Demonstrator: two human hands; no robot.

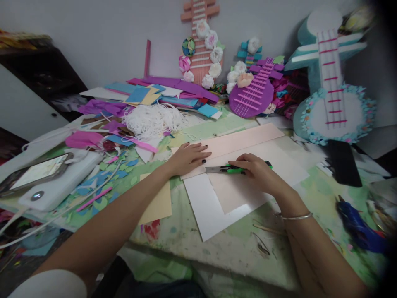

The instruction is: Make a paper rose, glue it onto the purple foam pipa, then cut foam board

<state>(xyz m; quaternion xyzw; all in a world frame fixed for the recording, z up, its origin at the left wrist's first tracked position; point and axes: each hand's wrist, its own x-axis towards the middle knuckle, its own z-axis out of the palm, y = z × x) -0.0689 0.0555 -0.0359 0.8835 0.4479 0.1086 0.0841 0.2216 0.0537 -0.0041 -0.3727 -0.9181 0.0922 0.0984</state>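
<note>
My left hand (189,159) lies flat with its fingers spread, pressing on a pale pink strip of card (245,140). In my right hand (256,171) is a green and black utility knife (231,168), held nearly level. Its grey blade points left and touches the paper just below the fingers of my left hand. Under the knife lies a larger pale pink sheet (231,192), with a white sheet (201,207) showing beneath it. A cream piece of paper (158,200) is partly covered by my left forearm.
A heap of white string (155,120) and stacked coloured foam sheets (186,89) lie behind. At left are a phone (34,171) and a white power bank (62,182). Decorated paper guitars (330,95) line the wall. A blue glue gun (356,225) lies at right, near a black phone-like slab (344,163).
</note>
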